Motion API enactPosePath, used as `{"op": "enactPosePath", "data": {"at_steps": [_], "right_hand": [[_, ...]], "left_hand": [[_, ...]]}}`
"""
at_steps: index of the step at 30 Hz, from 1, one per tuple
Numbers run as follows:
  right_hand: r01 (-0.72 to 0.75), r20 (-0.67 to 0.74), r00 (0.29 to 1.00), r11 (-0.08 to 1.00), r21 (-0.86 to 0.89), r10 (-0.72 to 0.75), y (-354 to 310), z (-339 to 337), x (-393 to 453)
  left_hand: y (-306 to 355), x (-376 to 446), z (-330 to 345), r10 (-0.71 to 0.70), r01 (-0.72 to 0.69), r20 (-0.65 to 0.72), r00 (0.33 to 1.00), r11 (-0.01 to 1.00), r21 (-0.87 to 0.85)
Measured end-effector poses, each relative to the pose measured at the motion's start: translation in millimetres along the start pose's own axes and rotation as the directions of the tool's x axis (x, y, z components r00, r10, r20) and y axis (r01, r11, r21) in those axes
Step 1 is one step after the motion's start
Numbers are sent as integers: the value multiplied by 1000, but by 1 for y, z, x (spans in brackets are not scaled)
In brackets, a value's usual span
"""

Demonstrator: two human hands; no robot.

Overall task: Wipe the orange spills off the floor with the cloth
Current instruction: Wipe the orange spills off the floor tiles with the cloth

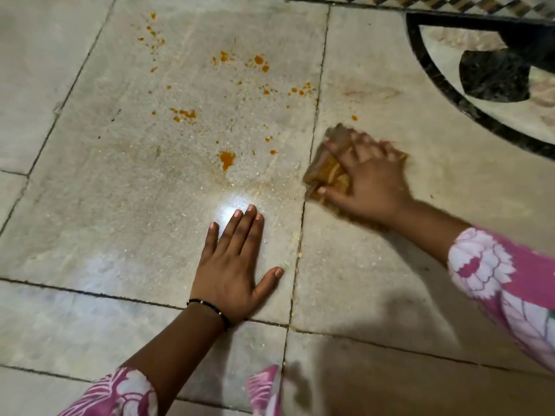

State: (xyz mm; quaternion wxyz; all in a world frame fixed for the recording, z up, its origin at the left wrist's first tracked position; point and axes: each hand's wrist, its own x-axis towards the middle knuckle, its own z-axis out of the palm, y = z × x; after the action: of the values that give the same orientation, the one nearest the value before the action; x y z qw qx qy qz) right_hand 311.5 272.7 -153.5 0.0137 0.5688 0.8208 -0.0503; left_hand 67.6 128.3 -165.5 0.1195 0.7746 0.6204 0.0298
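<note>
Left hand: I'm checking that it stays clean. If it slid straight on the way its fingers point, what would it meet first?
The left hand lies flat on the floor; ahead, probably the large orange spill.

stained cloth (pixel 330 172) (crumpled), orange spills (pixel 226 160) scattered left
</note>
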Motion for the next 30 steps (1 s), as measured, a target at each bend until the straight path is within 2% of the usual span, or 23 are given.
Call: {"op": "enactPosePath", "data": {"at_steps": [2, 4, 6, 7, 9, 12, 15, 17, 19, 21, 24, 26, 30], "right_hand": [[238, 38, 970, 971, 12, -239, -30, 4, -25], [441, 95, 892, 897, 30, -442, -39, 7, -60], [533, 129, 834, 844, 59, -536, -21, 5, -88], [534, 118, 834, 842, 76, -539, -4, 3, -94], [445, 69, 888, 887, 123, -455, 36, -3, -90], [155, -3, 988, 975, 157, -157, 85, -10, -43], [-160, -87, 982, 980, 120, 170, 82, -14, 27], [-282, -38, 958, 956, 77, 285, 50, -16, 60], [-185, -2, 983, 982, 22, 185, 9, -14, 67], [39, 17, 999, 999, 34, -40, -23, -6, 45], [264, 46, 963, 962, 71, -267, -31, 2, -19], [272, 57, 959, 958, 95, -278, -9, 3, -44], [2, 20, 1000, 996, 87, -3, 50, -7, -21]], "left_hand": [[0, 0, 0, -4, 4, -2, 1000, 1000, 0], [0, 0, 1, -4, 4, 2, 1000, 1000, 7], [0, -1, 0, 1, -1, 1, 1000, 1000, 13], [0, -1, 1, -2, 2, 1, 1000, 1000, 14], [1, -1, 1, -9, 8, 9, 1000, 1000, 16], [3, -1, 1, -10, 10, 27, 1000, 1000, 26], [4, 0, 0, -19, 18, 37, 999, 999, 30], [3, 0, 0, -15, 14, 42, 999, 1000, 24], [3, 0, 0, -13, 12, 42, 999, 1000, 24], [2, 1, 0, -12, 10, 40, 999, 1000, 30], [2, 0, -1, -6, 6, 36, 999, 1000, 20], [2, 0, 0, -8, 7, 33, 999, 1000, 18], [2, 0, 0, -6, 5, 45, 999, 1000, 21]]}}
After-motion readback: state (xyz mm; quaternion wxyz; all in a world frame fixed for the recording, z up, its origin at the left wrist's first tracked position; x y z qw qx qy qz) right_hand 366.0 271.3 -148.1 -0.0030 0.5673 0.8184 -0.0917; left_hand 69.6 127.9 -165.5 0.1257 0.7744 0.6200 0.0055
